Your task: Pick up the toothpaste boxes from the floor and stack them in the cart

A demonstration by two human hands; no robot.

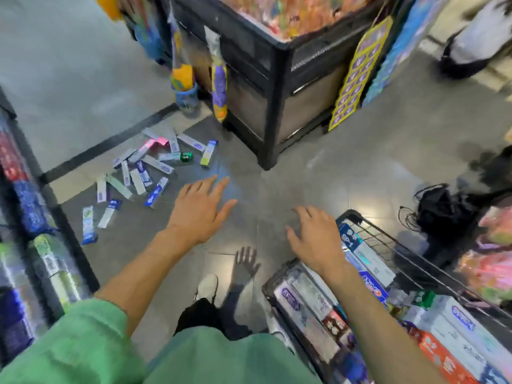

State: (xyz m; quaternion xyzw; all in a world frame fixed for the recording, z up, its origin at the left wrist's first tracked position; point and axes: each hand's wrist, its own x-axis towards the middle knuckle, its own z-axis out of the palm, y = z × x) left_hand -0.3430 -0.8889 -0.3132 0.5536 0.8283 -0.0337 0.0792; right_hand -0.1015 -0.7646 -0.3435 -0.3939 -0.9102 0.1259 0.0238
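Observation:
Several toothpaste boxes [138, 173] lie scattered on the grey floor at the left, white, blue, pink and green. The black wire cart [368, 225] stands at the lower right and holds several stacked toothpaste boxes [368, 261]. My left hand [199, 209] is stretched out over the floor, fingers straight and spread, empty, to the right of the scattered boxes. My right hand [315, 236] hovers at the cart's near corner, fingers loosely spread, holding nothing. The frame is blurred by motion.
A black display bin [274, 87] full of colourful goods stands ahead. A shelf with toothpaste [33, 217] runs along the left edge. A black bag with cables [440, 209] lies at the right, by pink packages. Another person [476, 37] stands at the top right.

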